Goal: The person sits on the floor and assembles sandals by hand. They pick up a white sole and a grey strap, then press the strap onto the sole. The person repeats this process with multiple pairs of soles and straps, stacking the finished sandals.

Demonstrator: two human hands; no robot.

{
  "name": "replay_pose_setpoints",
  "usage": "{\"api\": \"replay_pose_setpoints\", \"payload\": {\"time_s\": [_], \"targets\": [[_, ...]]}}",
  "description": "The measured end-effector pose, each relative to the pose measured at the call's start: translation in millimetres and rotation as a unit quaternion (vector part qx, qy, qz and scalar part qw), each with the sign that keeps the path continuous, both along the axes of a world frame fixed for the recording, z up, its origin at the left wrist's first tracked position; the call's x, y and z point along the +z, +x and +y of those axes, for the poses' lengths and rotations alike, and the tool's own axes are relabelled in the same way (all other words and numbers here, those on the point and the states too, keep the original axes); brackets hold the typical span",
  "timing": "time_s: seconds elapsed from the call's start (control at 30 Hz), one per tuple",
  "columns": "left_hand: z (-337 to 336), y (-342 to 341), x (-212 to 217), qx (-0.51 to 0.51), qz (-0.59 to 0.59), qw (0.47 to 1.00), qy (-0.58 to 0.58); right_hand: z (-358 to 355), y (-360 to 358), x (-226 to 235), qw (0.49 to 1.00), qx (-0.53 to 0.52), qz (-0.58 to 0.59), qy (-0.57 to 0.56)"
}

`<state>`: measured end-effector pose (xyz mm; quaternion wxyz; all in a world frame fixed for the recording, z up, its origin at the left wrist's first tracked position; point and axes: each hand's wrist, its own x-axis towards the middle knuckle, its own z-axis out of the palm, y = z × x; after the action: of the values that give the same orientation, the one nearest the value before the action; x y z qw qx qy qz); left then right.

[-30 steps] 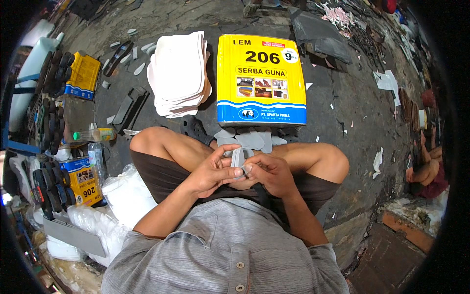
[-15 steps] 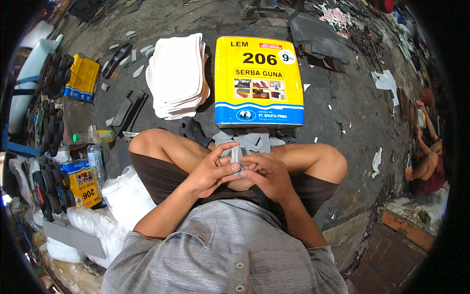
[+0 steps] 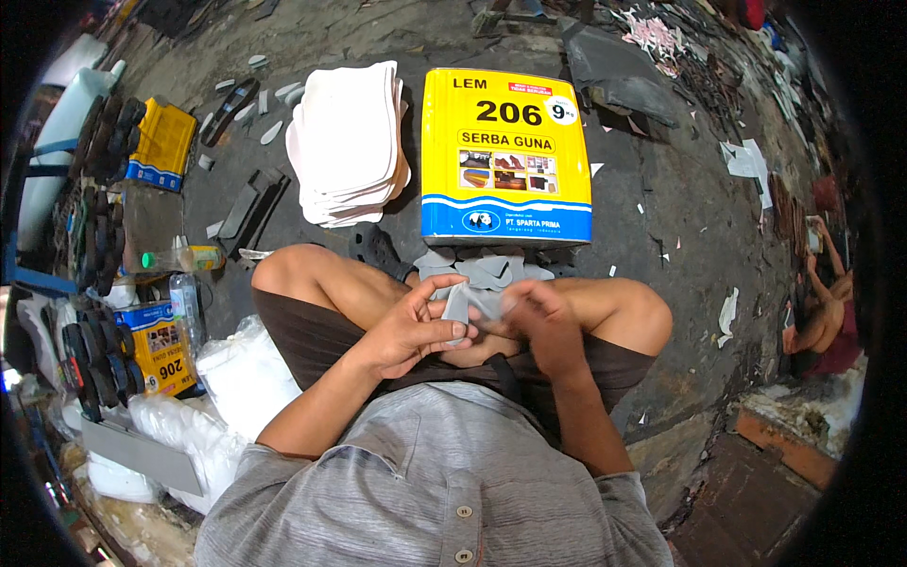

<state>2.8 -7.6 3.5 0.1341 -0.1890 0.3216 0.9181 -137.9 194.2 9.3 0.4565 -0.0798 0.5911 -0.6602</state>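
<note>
While it stands roughly on edge above the person's crossed legs (image 3: 307, 274), the small stack of grey pieces (image 3: 455, 310) is held in the left hand (image 3: 402, 333), whose thumb presses low on it and whose forefinger bends over its upper end. Just to the right, a loose grey piece (image 3: 487, 302) shows as a smear reaching toward the right hand (image 3: 546, 321); that hand is half curled, but so blurred that whether it has hold of the piece cannot be told. The step in hand looks like parting one piece from the rest, and the next move seems to call for the left thumb keeping the remainder squared while the right fingers take a single layer without dragging its neighbours. Beyond the hands, flat grey cut-outs (image 3: 487, 271) lie overlapping on the floor (image 3: 680, 312), at the near side of a yellow and blue tin (image 3: 505, 203). A pile of white sheets (image 3: 342, 132) lies just left of the tin, and a dark clog (image 3: 371, 248) is near the pile's lower edge. Farther left are a bottle with a green cap (image 3: 206, 257) and a white plastic bag (image 3: 248, 370); at the far right, another person (image 3: 822, 321) is partly visible.
</note>
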Motion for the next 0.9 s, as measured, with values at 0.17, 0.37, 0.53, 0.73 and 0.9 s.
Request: {"api": "replay_pose_setpoints", "payload": {"time_s": [0.17,0.37,0.53,0.73,0.9], "targets": [[2.5,-3.0,3.7,0.050,-0.066,0.996,0.019,-2.4,-8.1,8.1,0.977,-0.102,0.164,0.085],[13.7,-10.9,4.7,0.079,-0.037,0.992,-0.094,-7.8,19.7,9.7,0.923,-0.021,0.372,0.091],[12.3,-11.5,8.3,0.079,-0.046,0.987,-0.135,-4.0,10.3,8.6,0.914,-0.037,0.389,0.112],[20.6,-13.0,1.5,0.099,-0.041,0.976,-0.188,-0.7,14.7,3.3,0.898,0.011,0.428,0.104],[14.7,-5.2,-5.1,0.068,-0.056,0.955,-0.282,13.5,-22.4,-5.8,0.921,-0.283,0.217,0.157]]}}
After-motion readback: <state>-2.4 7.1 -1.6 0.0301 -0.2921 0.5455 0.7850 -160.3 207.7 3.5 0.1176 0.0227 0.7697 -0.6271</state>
